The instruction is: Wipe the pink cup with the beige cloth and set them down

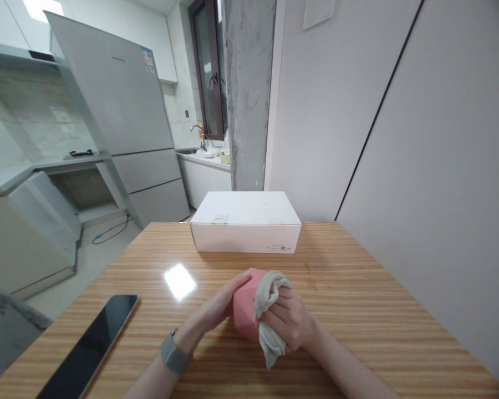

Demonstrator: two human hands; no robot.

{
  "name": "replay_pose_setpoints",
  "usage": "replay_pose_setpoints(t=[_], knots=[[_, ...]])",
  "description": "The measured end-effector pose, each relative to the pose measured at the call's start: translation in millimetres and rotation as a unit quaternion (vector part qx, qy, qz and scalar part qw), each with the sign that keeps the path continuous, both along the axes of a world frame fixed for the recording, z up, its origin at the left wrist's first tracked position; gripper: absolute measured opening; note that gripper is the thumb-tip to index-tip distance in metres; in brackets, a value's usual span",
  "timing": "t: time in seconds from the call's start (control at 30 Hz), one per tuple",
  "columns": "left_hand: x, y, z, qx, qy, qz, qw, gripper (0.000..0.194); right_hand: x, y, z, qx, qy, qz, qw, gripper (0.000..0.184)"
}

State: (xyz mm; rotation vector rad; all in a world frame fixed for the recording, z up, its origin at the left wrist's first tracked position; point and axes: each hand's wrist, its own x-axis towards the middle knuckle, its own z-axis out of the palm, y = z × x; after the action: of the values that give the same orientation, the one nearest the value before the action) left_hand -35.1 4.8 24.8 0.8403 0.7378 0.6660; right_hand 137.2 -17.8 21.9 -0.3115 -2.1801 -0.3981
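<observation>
My left hand [220, 305] is wrapped round a pink faceted object [244, 310], holding it just above the wooden table [357, 310]. A grey band sits on that wrist. My right hand [289, 324] is closed on a beige cloth [268, 310] and presses it against the right side of the pink object. The cloth's loose end hangs down below my right fingers. The far side of the pink object is hidden by my hands.
A closed white cardboard box [246, 223] lies at the table's far edge. A dark phone [89, 346] lies face up at the near left. A grey wall runs along the right. A fridge [120, 116] and kitchen counters stand beyond the table.
</observation>
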Motion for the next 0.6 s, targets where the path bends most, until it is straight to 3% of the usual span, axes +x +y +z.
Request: replay_pose_setpoints(t=[0.07,0.2,0.37,0.43,0.6], knots=[[-0.5,1.0,-3.5,0.020,0.026,0.012,0.999,0.054,1.7,0.7,0.9,-0.018,0.009,0.000,1.000,0.036],[2.0,1.1,-2.1,0.134,0.050,0.031,0.989,0.050,5.1,1.5,4.7,-0.049,0.049,-0.005,0.998,0.038],[3.1,-5.5,10.8,0.307,0.079,0.080,0.945,0.038,8.9,5.2,1.3,-0.060,0.074,-0.032,0.995,0.034],[3.9,-6.0,9.5,0.288,0.075,0.076,0.952,0.043,10.4,6.6,-0.9,-0.034,0.054,-0.031,0.998,0.031],[5.9,0.8,-1.2,0.135,0.045,0.028,0.989,0.069,8.9,2.8,1.0,0.033,0.005,-0.029,0.999,0.032]])
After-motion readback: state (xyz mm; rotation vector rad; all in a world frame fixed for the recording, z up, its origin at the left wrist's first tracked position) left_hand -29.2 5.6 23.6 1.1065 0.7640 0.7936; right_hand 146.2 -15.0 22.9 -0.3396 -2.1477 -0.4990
